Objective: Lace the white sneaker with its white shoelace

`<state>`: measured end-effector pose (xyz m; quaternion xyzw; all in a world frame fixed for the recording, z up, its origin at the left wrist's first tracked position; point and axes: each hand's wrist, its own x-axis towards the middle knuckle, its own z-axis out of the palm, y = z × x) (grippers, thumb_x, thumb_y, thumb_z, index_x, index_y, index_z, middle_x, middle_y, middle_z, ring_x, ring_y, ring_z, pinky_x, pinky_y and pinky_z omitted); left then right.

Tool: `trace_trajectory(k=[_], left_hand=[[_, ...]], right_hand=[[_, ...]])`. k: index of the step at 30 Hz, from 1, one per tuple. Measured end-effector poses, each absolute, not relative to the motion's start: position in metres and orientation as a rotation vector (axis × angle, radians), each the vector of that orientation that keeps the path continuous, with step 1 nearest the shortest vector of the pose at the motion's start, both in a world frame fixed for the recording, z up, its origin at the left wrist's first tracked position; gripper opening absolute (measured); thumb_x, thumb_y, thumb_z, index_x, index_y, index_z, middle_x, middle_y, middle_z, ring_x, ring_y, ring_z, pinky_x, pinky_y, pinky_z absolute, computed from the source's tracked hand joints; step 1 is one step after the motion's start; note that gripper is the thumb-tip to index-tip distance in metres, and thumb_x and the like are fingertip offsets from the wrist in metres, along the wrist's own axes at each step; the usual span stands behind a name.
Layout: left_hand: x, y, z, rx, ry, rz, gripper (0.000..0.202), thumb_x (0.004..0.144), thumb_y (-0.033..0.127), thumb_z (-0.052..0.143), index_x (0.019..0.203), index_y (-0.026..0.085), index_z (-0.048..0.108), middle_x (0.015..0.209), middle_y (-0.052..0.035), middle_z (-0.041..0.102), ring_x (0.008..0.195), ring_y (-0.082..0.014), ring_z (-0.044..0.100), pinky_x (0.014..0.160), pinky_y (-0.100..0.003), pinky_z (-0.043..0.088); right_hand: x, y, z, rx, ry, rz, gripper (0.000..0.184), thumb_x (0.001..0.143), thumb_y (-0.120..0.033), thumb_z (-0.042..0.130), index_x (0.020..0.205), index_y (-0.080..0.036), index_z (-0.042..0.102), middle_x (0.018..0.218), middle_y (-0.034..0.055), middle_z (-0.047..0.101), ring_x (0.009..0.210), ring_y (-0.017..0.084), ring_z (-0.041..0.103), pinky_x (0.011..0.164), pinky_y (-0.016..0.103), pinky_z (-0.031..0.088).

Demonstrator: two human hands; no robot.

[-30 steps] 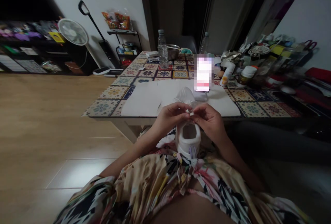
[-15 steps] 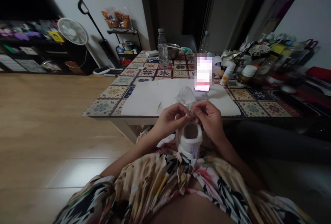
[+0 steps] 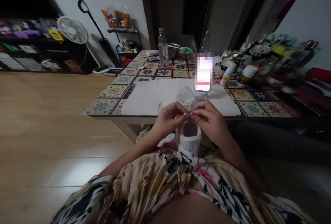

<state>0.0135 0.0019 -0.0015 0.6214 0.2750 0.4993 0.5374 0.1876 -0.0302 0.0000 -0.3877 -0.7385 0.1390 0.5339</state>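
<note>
A white sneaker (image 3: 190, 143) rests between my lap and the table edge, its toe over the white sheet and its heel toward me. A lilac patch marks the heel. White shoelace (image 3: 190, 107) runs across the upper part of the shoe. My left hand (image 3: 173, 116) pinches the lace from the left, thumb against fingertips. From the other side, my right hand (image 3: 208, 116) pinches lace too, its fingertips almost meeting the left ones just above the shoe opening. The exact strands between the fingers are too small to make out.
A white sheet (image 3: 144, 96) covers the near part of the patterned table (image 3: 103, 106). Beyond the shoe stands a lit phone (image 3: 203, 75) on a holder. Plastic bottles (image 3: 162, 50) and a metal bowl (image 3: 173, 51) sit farther back; jars (image 3: 247, 75) and clutter crowd the right side.
My right hand's fingers have shifted slightly, the thumb and fingertips now closer to the left fingertips. The shoe and my left hand stay nearly in place.
</note>
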Motion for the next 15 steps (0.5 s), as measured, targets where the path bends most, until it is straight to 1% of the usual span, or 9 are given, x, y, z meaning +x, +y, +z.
trace_trajectory(k=[3, 4, 6, 8, 10, 12, 15], left_hand=[[0.0101, 0.0014, 0.0005, 1.612, 0.690, 1.157, 0.016, 0.078, 0.028, 0.073, 0.087, 0.015, 0.072, 0.077, -0.0040, 0.069, 0.069, -0.0125, 0.059, 0.063, -0.023, 0.046], [0.0091, 0.0016, 0.0014, 1.656, 0.692, 1.148, 0.016, 0.080, 0.029, 0.072, 0.089, 0.016, 0.074, 0.080, -0.0050, 0.070, 0.072, -0.0136, 0.060, 0.065, -0.024, 0.046], [0.0078, 0.0027, 0.0026, 1.718, 0.686, 1.150, 0.015, 0.082, 0.031, 0.071, 0.086, 0.017, 0.074, 0.081, -0.0057, 0.070, 0.075, -0.0149, 0.061, 0.067, -0.025, 0.047], [0.0075, 0.0046, 0.0027, 1.723, 0.676, 1.173, 0.018, 0.081, 0.034, 0.073, 0.081, 0.017, 0.073, 0.079, -0.0048, 0.069, 0.075, -0.0148, 0.060, 0.068, -0.026, 0.047], [0.0080, 0.0066, 0.0018, 1.689, 0.675, 1.197, 0.022, 0.081, 0.038, 0.073, 0.079, 0.016, 0.071, 0.077, -0.0038, 0.067, 0.072, -0.0140, 0.059, 0.066, -0.025, 0.046], [0.0087, 0.0081, 0.0004, 1.659, 0.685, 1.208, 0.027, 0.080, 0.042, 0.074, 0.076, 0.015, 0.068, 0.075, -0.0029, 0.065, 0.069, -0.0131, 0.056, 0.063, -0.024, 0.044], [0.0100, 0.0086, -0.0011, 1.648, 0.699, 1.193, 0.033, 0.080, 0.044, 0.074, 0.071, 0.014, 0.064, 0.070, -0.0016, 0.060, 0.065, -0.0120, 0.051, 0.061, -0.023, 0.040]], right_hand=[[0.1882, -0.0275, -0.0022, -0.959, -1.714, 0.415, 0.014, 0.088, -0.028, 0.067, 0.076, -0.021, 0.069, 0.089, 0.0044, 0.060, 0.085, 0.019, 0.059, 0.074, 0.032, 0.052], [0.1885, -0.0267, -0.0030, -0.961, -1.694, 0.462, 0.016, 0.088, -0.030, 0.068, 0.075, -0.021, 0.068, 0.088, 0.0041, 0.059, 0.084, 0.018, 0.059, 0.072, 0.031, 0.051], [0.1894, -0.0254, -0.0047, -0.951, -1.665, 0.569, 0.019, 0.087, -0.035, 0.069, 0.075, -0.021, 0.067, 0.087, 0.0032, 0.057, 0.082, 0.018, 0.057, 0.071, 0.030, 0.049], [0.1898, -0.0249, -0.0059, -0.917, -1.664, 0.675, 0.018, 0.087, -0.037, 0.068, 0.078, -0.022, 0.068, 0.088, 0.0026, 0.057, 0.084, 0.018, 0.058, 0.074, 0.031, 0.049], [0.1893, -0.0249, -0.0066, -0.875, -1.703, 0.730, 0.013, 0.086, -0.036, 0.069, 0.086, -0.022, 0.068, 0.095, 0.0031, 0.059, 0.092, 0.019, 0.059, 0.082, 0.033, 0.049], [0.1877, -0.0252, -0.0067, -0.855, -1.735, 0.668, 0.011, 0.085, -0.033, 0.071, 0.089, -0.023, 0.067, 0.100, 0.0038, 0.060, 0.097, 0.020, 0.059, 0.085, 0.034, 0.049], [0.1841, -0.0264, -0.0055, -0.864, -1.746, 0.400, 0.009, 0.086, -0.028, 0.070, 0.087, -0.023, 0.063, 0.092, 0.0029, 0.061, 0.089, 0.019, 0.059, 0.079, 0.032, 0.050]])
